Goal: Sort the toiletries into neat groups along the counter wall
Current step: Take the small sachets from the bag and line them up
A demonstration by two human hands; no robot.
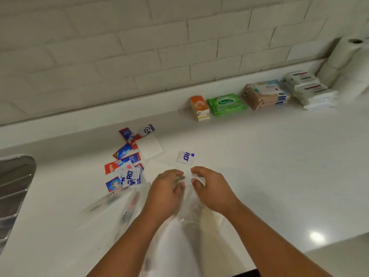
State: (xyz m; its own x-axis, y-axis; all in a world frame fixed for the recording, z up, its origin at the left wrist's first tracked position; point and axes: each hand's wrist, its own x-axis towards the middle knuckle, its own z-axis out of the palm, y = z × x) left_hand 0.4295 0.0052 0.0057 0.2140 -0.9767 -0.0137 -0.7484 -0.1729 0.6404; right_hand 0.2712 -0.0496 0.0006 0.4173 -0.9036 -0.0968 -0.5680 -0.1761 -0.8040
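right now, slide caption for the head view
Left hand and right hand hold a clear plastic bag on the counter; loose sachets lie left, wipe packs line the wall.

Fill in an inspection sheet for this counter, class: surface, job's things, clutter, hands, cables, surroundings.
Surface: white counter, one glare spot.
Job's things: loose sachets heaped mid-left; lone sachet apart near the hands; orange tissue packs, green wipes pack, pastel wipes stack and white packs stack lined along the wall.
Clutter: clear bag under the hands; blurred wrapped items beside it.
Hands: left hand and right hand both curled, pinching the clear bag.
Cables: nothing seen.
Surroundings: white brick wall; sink drainer left; paper towel roll far right.
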